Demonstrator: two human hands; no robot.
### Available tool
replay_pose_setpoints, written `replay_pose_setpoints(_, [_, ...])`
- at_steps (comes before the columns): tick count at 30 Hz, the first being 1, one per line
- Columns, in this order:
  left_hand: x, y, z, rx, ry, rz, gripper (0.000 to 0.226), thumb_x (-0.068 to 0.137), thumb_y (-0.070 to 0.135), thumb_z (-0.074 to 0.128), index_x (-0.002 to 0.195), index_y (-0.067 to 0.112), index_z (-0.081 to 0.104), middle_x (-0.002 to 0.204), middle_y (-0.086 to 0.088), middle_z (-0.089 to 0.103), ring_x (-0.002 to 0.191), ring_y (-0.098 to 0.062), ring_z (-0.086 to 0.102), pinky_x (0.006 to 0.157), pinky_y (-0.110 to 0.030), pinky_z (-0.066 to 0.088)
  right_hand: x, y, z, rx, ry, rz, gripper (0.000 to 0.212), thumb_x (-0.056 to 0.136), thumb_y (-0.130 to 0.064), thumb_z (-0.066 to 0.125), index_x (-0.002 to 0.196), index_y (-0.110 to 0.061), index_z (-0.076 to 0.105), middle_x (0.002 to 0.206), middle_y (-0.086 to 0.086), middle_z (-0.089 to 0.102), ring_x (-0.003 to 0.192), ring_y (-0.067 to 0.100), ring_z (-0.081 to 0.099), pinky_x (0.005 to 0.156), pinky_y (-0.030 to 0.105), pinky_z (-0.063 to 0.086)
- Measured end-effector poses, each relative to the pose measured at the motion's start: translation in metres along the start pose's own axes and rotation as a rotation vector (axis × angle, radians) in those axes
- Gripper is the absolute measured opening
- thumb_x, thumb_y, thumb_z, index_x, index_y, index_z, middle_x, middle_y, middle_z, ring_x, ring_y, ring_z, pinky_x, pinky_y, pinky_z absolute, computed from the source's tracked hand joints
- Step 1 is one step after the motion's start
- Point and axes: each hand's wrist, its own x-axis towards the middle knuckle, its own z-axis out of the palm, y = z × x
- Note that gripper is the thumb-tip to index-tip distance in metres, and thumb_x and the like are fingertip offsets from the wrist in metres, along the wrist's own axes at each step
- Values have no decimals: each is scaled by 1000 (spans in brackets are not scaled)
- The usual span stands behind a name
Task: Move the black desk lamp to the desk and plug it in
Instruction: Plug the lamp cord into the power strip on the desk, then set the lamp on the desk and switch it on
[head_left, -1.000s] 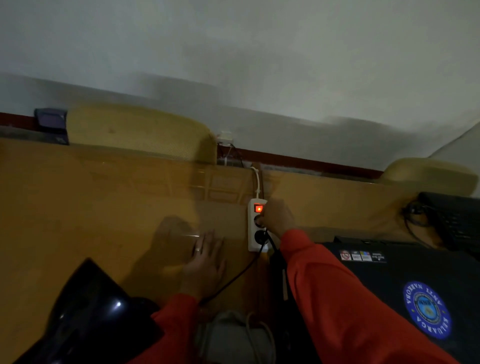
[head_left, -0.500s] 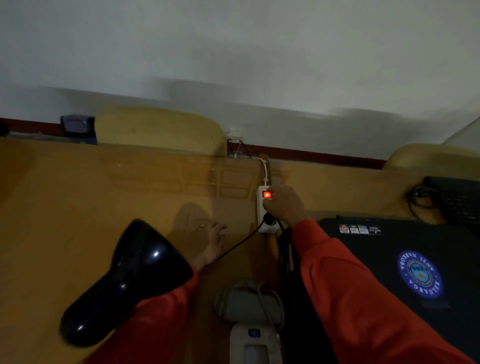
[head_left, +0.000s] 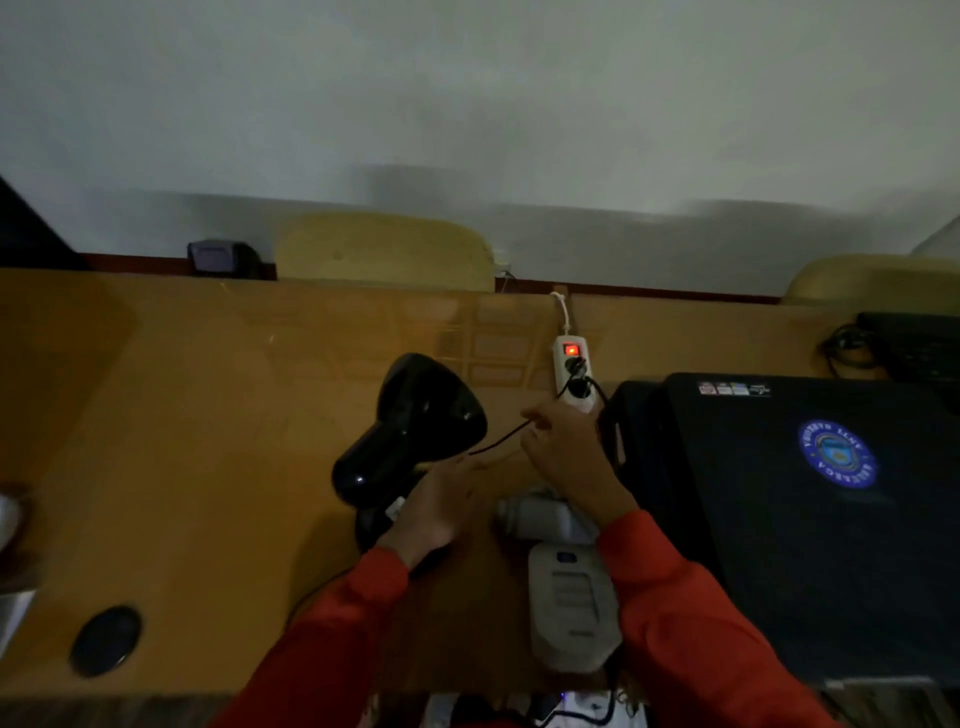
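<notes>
Black desk lamp (head_left: 415, 431) stood on the wooden desk (head_left: 182, 441), just left of centre, its glossy shade tipped up toward the far edge and its base mostly hidden behind the left hand (head_left: 441, 506). That hand rested against the lamp's neck or base with fingers loosely curled; whether it actually gripped the lamp could not be told. The right hand (head_left: 563, 452) pinched the thin black cord (head_left: 501, 440) between thumb and fingertips, the other fingers narrowly folded.

The cord ran from the lamp side up to the white power strip (head_left: 571, 376) lying at the back of the desk, whose red switch light (head_left: 571, 349) glowed. Two dark plugs sat in the strip's sockets, and the cord appeared to lead to the nearer one. Judged from this, both parts of the task looked essentially done: lamp on the desk, plug seated. What seemed left was tidying the slack cord and settling the lamp upright; the lamp showed no light of its own.

Counted: one lamp, one power strip, two plugs in it, two hands in red sleeves. Also one closed black laptop (head_left: 810, 519) at the right, one grey-white device (head_left: 571, 608) near the front edge, one dark round disc (head_left: 106, 640) at the left, and two pale chair backs (head_left: 384, 252) beyond the desk.
</notes>
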Motion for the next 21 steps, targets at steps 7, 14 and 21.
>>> replay_pose_setpoints(7, [-76,-27,-15,-130,5,52,27,98,19,48,124,23,52,134,3,50,122,-13,47,106,-29,40,-59,-6,78,119,-179,126,19,85,-6,58,101,-3,69,95,8,70,82,12,60,68,8,42])
replay_pose_setpoints(14, [-119,-73,-27,-207,-23,30,37,94,4,47,89,38,61,104,17,60,96,6,56,86,-18,44,-85,-23,141,63,-366,254,51,79,-16,66,127,-4,52,125,15,57,113,28,56,84,20,49])
replay_pose_setpoints(21, [-92,-108,-41,-215,194,-140,26,89,-4,50,108,10,59,102,-8,58,95,-23,57,83,-38,50,-98,-54,176,147,-173,462,110,64,-52,76,149,-17,16,155,10,21,139,29,27,109,38,34])
